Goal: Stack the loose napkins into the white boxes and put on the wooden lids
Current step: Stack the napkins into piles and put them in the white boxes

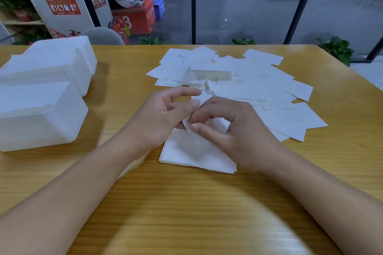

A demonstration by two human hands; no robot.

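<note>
White napkins (pixel 238 87) lie scattered far right; a small squared stack (pixel 192 153) sits nearer, its top sheet's corner lifted. Three lidless white boxes (pixel 41 109) stand left.

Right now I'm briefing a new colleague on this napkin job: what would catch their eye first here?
Probably the wide scatter of loose napkins fanned over the far middle and right of the wooden table. Next, the left hand and right hand meeting at the centre, pinching a napkin corner above a small neat stack. The white boxes sit together at the left edge.
</note>
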